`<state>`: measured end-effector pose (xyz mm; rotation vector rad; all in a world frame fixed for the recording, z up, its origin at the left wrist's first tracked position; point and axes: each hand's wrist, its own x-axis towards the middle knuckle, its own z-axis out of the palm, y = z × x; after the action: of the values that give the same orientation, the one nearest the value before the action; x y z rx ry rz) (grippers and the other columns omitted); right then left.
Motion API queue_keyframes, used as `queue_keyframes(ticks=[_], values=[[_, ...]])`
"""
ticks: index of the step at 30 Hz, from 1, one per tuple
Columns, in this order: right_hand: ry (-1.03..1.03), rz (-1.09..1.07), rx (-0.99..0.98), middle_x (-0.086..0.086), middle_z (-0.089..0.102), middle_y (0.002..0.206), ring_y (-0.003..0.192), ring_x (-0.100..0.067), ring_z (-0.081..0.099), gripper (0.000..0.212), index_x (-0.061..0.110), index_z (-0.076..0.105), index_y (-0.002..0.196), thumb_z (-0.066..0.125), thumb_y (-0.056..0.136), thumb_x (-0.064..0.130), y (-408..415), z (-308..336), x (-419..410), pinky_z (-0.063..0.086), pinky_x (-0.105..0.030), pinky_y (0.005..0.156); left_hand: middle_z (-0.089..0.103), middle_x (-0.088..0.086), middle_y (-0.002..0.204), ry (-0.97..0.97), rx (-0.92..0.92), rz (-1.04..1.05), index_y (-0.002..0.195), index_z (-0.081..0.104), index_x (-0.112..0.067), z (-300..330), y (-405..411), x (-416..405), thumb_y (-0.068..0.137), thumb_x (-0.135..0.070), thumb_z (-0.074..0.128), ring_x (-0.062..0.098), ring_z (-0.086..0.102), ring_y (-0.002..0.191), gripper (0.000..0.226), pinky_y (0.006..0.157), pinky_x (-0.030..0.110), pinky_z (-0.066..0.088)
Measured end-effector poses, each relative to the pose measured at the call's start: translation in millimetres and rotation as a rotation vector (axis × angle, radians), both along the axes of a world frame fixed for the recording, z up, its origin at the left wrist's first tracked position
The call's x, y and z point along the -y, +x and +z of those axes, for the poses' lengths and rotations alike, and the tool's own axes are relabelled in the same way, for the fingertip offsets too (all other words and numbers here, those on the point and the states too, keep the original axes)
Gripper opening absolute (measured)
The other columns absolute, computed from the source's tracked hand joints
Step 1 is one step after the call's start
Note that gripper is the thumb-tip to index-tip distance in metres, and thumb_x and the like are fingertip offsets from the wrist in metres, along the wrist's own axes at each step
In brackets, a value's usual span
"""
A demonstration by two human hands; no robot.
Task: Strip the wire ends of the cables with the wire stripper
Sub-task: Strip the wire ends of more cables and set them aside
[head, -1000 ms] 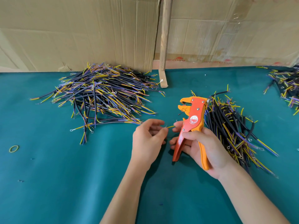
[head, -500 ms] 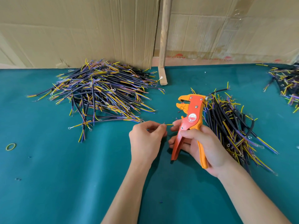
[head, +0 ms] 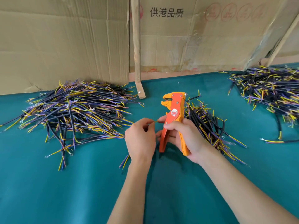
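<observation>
The green tabletop (head: pixel 48 191) has lots of bare room in the lower left of the frame and along the bottom edge. Brown cardboard (head: pixel 64 46) stands up along its far edge, with a wooden stick (head: pixel 135 46) leaning in front of it.

In the middle of the frame, the right hand (head: pixel 186 138) is wrapped around the handles of the orange wire stripper (head: pixel 174 113), holding it upright with its beak pointing left. The left hand (head: pixel 140 139) pinches a thin yellow wire (head: pixel 154 122) just beside the stripper, and the wire's tip touches the right hand's fingers.

A big pile of cables (head: pixel 72 113) lies on the left, a smaller pile (head: pixel 207 126) sits right behind the stripper, and another pile (head: pixel 267 91) lies at the right edge.

The cardboard has black Chinese writing, "供港品质" (head: pixel 166 12), and faded red round stamps (head: pixel 226 12) at the top. The stripper has a small round red sticker (head: pixel 174 112); its words are too small to read.
</observation>
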<state>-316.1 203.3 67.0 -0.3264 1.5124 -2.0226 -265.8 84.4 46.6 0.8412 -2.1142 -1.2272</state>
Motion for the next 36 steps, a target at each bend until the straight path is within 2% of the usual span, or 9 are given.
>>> queue_keyframes(ticks=[5, 10, 13, 18, 24, 27, 29, 31, 36], values=[[-0.027, 0.006, 0.056, -0.019, 0.069, 0.093, 0.075, -0.034, 0.07, 0.038, -0.001, 0.065, 0.11, 0.065, 0.074, 0.013, -12, -9, 13, 0.061, -0.047, 0.077, 0.076, -0.005, 0.081, -0.105, -0.088, 0.031, 0.085, 0.077, -0.021, -12, -11, 9, 0.089, -0.018, 0.07, 0.02, 0.07, 0.08, 0.009, 0.076, 0.035, 0.053], [-0.137, 0.048, 0.126, -0.028, 0.064, 0.09, 0.085, -0.036, 0.069, 0.049, -0.009, 0.063, 0.121, 0.062, 0.078, 0.014, -26, -21, 12, 0.06, -0.045, 0.076, 0.075, -0.008, 0.077, -0.162, -0.088, 0.004, 0.083, 0.078, -0.022, -15, -14, 13, 0.087, -0.015, 0.072, 0.014, 0.068, 0.074, 0.01, 0.072, 0.027, 0.048], [-0.143, 0.056, 0.109, -0.026, 0.068, 0.097, 0.084, -0.035, 0.069, 0.044, -0.003, 0.067, 0.117, 0.067, 0.076, 0.013, -28, -27, 12, 0.06, -0.045, 0.076, 0.075, -0.008, 0.08, -0.18, -0.094, 0.022, 0.087, 0.078, -0.021, -16, -16, 14, 0.087, -0.013, 0.072, 0.012, 0.068, 0.075, 0.01, 0.074, 0.023, 0.048], [-0.156, 0.063, 0.116, -0.025, 0.067, 0.089, 0.085, -0.038, 0.069, 0.04, -0.004, 0.069, 0.112, 0.066, 0.077, 0.014, -29, -28, 11, 0.06, -0.048, 0.079, 0.074, -0.005, 0.092, -0.15, -0.068, 0.033, 0.103, 0.075, -0.016, -14, -15, 14, 0.088, -0.009, 0.065, 0.013, 0.069, 0.087, 0.019, 0.084, 0.026, 0.051], [-0.185, 0.041, 0.166, -0.031, 0.064, 0.088, 0.087, -0.04, 0.069, 0.05, -0.004, 0.066, 0.122, 0.064, 0.076, 0.015, -30, -24, 12, 0.06, -0.046, 0.077, 0.07, -0.003, 0.085, -0.268, -0.003, 0.029, 0.096, 0.076, -0.018, -15, -15, 13, 0.092, -0.01, 0.064, 0.021, 0.063, 0.08, 0.015, 0.07, 0.024, 0.039], [-0.169, 0.016, 0.147, -0.025, 0.07, 0.099, 0.088, -0.04, 0.07, 0.05, -0.002, 0.066, 0.123, 0.065, 0.075, 0.013, -28, -24, 13, 0.059, -0.045, 0.076, 0.073, -0.006, 0.087, -0.243, 0.004, 0.098, 0.104, 0.074, -0.028, -12, -13, 12, 0.097, -0.021, 0.061, 0.022, 0.065, 0.082, 0.016, 0.07, 0.033, 0.046], [-0.17, -0.003, 0.147, -0.021, 0.071, 0.115, 0.087, -0.038, 0.071, 0.049, -0.001, 0.065, 0.122, 0.065, 0.074, 0.01, -26, -24, 12, 0.06, -0.044, 0.076, 0.072, -0.006, 0.083, -0.192, -0.055, 0.117, 0.102, 0.074, -0.026, -10, -13, 12, 0.097, -0.021, 0.062, 0.022, 0.065, 0.08, 0.014, 0.075, 0.038, 0.051], [-0.169, 0.017, 0.159, -0.024, 0.071, 0.116, 0.088, -0.038, 0.071, 0.048, 0.001, 0.065, 0.123, 0.064, 0.075, 0.007, -23, -23, 11, 0.06, -0.043, 0.077, 0.072, -0.007, 0.082, -0.126, -0.118, 0.126, 0.099, 0.074, -0.021, -9, -12, 15, 0.095, -0.015, 0.064, 0.02, 0.065, 0.079, 0.013, 0.079, 0.041, 0.052], [-0.163, 0.184, 0.214, -0.038, 0.064, 0.119, 0.101, -0.051, 0.066, 0.046, -0.001, 0.061, 0.13, 0.065, 0.085, 0.01, -14, -23, 6, 0.056, -0.058, 0.094, 0.07, -0.007, 0.084, -0.053, -0.232, 0.142, 0.102, 0.078, -0.022, -4, -12, 19, 0.093, -0.007, 0.062, 0.008, 0.062, 0.079, 0.024, 0.077, 0.027, 0.05]])
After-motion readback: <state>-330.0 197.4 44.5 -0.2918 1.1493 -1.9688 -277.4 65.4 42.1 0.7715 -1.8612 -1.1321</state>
